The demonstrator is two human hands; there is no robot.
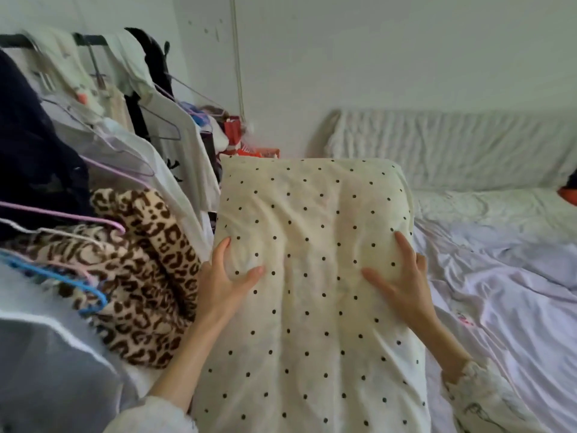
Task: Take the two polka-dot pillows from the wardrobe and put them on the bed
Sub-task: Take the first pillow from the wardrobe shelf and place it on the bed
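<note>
A cream pillow with black polka dots (312,276) fills the middle of the view, held up lengthwise in front of me. My left hand (226,276) grips its left side with the thumb pressed into the top. On the pillow's right side my right hand (399,276) holds on with spread fingers. The bed (499,276), covered in crumpled white and pale lilac sheets, lies to the right, beside and below the pillow. Only one polka-dot pillow shows; a second one is not visible.
A clothes rail (93,39) on the left carries hangers and garments, among them a leopard-print fleece (137,270) and dark clothes (31,151). Red boxes (237,135) stand by the far wall. A white padded headboard (452,145) runs behind the bed.
</note>
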